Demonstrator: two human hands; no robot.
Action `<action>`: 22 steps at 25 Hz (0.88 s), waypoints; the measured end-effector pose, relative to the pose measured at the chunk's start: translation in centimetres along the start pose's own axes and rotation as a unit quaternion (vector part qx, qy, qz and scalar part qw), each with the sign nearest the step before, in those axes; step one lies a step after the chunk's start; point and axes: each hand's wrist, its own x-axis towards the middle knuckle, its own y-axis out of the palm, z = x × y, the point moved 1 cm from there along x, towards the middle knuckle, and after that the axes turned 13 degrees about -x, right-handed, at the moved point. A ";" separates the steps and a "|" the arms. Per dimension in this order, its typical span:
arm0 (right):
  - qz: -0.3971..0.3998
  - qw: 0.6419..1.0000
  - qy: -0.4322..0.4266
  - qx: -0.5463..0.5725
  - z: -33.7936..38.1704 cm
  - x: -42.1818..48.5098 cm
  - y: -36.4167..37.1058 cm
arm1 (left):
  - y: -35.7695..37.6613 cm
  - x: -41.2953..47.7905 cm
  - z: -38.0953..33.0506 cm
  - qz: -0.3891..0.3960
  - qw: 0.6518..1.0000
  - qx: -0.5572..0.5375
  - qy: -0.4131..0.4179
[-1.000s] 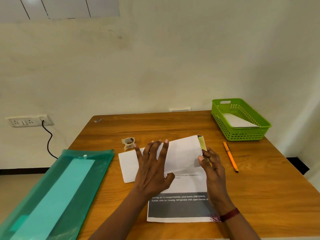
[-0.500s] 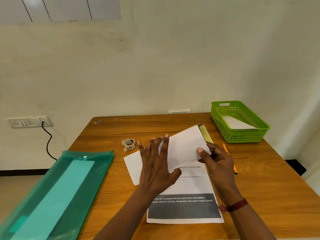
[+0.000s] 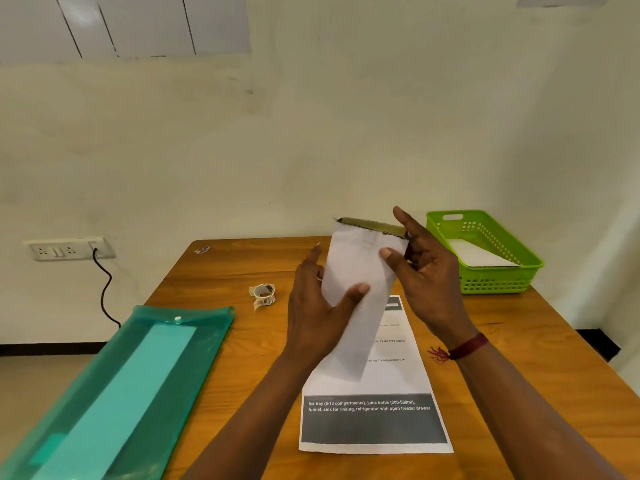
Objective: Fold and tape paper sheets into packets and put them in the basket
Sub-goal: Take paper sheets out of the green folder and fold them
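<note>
While held upright above the counter [image 3: 519,358], the packet [image 3: 360,271] is folded, with a brownish tape strip [image 3: 374,226] along its top edge. Left hand [image 3: 311,317] grips its lower part, thumb in front; right hand [image 3: 429,285] pinches the top right corner. One done packet [image 3: 478,254] lies in the basket [image 3: 491,282]. Likely left: basket this one, fold the sheet [image 3: 374,420] lying flat. Sheet reads "Ice tray (6-12 compartments), juice bottle (200-500ml), funnel, sink for rinsing, refrigerator with open freezer drawer". Tape roll [image 3: 264,294] label unreadable.
</note>
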 end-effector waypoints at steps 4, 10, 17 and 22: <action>0.016 1.000 -0.004 0.026 0.7 0.3 0.6 | -1.3 2.2 -2.0 -0.013 0.981 -0.183 -0.068; 0.013 1.000 0.006 0.007 0.8 -0.3 1.1 | -2.0 3.6 -3.5 0.012 0.949 -0.297 -0.105; -0.047 0.997 0.030 0.061 1.3 -0.6 1.5 | -1.9 2.6 -4.6 0.014 0.935 -0.336 -0.116; -0.086 0.994 0.035 0.064 2.2 -0.6 2.2 | -1.6 2.6 -5.6 -0.016 0.949 -0.307 -0.070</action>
